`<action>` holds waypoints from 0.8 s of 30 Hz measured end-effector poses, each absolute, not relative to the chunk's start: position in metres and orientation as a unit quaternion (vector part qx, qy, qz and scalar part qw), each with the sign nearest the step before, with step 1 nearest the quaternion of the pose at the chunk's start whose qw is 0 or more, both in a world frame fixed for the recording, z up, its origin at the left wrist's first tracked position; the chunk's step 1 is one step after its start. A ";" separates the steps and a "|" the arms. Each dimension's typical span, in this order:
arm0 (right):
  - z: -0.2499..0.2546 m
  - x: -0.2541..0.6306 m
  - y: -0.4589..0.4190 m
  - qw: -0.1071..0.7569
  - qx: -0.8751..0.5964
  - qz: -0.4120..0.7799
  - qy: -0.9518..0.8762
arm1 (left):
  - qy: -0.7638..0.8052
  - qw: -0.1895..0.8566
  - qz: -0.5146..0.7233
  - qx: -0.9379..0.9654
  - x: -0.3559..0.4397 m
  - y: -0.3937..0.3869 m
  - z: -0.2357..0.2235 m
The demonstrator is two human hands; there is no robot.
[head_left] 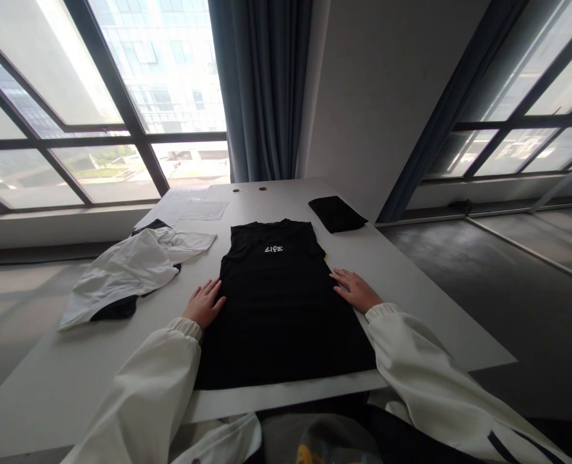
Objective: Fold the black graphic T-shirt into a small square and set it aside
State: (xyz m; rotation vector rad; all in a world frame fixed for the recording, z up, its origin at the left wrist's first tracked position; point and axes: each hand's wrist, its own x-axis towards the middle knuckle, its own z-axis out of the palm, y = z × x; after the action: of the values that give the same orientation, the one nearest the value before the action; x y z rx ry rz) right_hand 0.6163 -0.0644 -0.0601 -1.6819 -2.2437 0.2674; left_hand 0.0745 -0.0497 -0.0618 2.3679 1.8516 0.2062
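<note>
A black T-shirt (286, 309) with small white lettering lies spread flat on the white table (431, 322), its neck at the far side and its hem near the front edge. My left hand (205, 304) rests at the shirt's left side edge, fingers stretched out. At the opposite side edge lies my right hand (356, 290), palm down with fingers extended, a little below the sleeve. Neither hand grips the cloth. A bit of yellow shows by the right sleeve.
A crumpled white garment with black parts (126, 264) lies on the left of the table. Toward the back right is a folded black cloth (337, 214). Sheets of paper (203, 210) lie at the back left. Windows and a blue curtain (261, 90) stand behind.
</note>
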 end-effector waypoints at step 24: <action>-0.064 0.619 -0.063 0.176 -0.584 0.103 -0.786 | 0.608 0.067 0.089 0.786 0.072 -0.047 -0.067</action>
State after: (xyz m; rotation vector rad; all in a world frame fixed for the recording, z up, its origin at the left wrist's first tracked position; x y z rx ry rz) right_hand 0.6190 -0.0628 -0.0636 -1.6543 -2.2256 0.2919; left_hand 0.0717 -0.0471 -0.0672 2.3696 1.8331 0.2674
